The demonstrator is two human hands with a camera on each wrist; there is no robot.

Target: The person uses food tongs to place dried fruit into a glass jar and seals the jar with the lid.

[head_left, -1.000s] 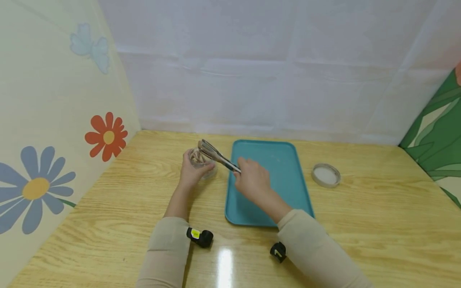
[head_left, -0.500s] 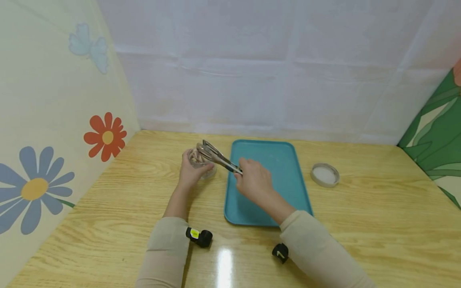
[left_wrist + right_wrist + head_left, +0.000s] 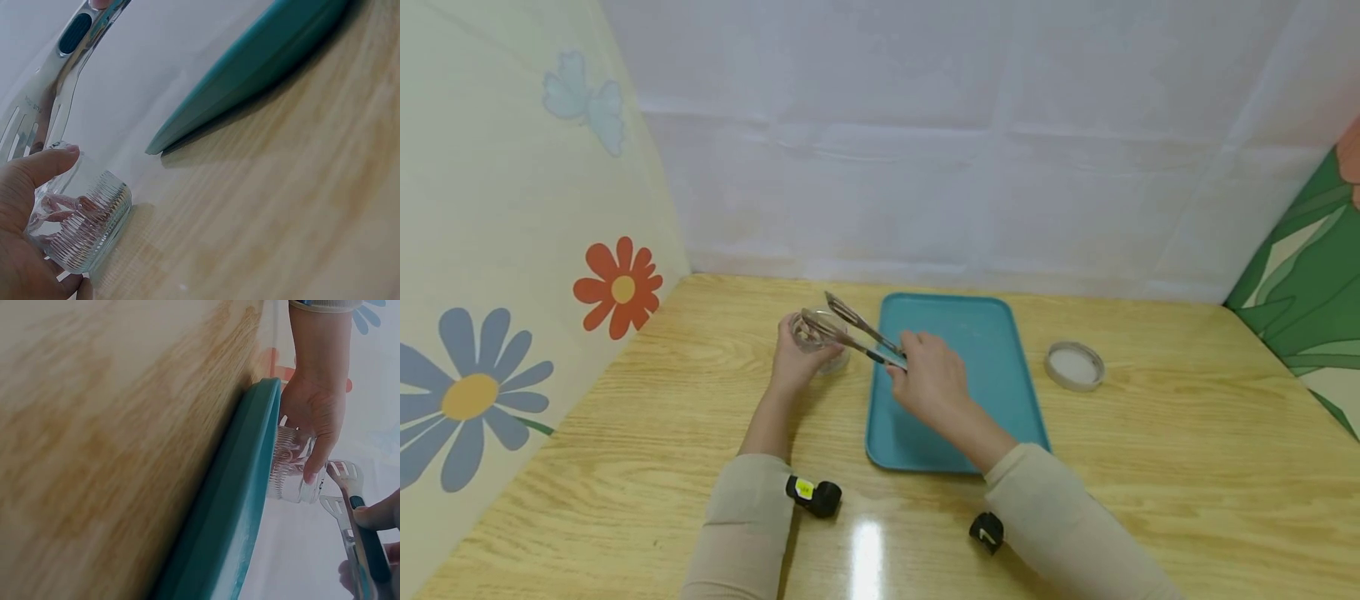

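In the head view my left hand (image 3: 795,363) grips a clear glass jar (image 3: 834,360) left of the tray, fingers and thumb around its upper part. The ribbed jar (image 3: 94,222) holds pinkish-brown pieces, apparently in clear wrapping; their kind cannot be told. Over the tray, my right hand (image 3: 931,377) holds metal serving tongs (image 3: 844,336) with dark grip pads. The slotted tips of the tongs (image 3: 349,478) stand spread apart at the jar's mouth, with nothing visible between them. From the left wrist, slotted tongs (image 3: 47,103) show just above the jar's rim.
A teal rectangular tray (image 3: 962,333) lies on the wooden table (image 3: 1187,433), partly under my right forearm. A round, pale lid (image 3: 1075,367) rests to the tray's right. White cloth (image 3: 925,167) stands behind, with a flower-patterned panel (image 3: 490,208) at the left.
The tongs' arms have spread wider apart, one tip lowering toward the jar's near left rim. My left hand keeps its hold on the jar, and tray and lid stay put.
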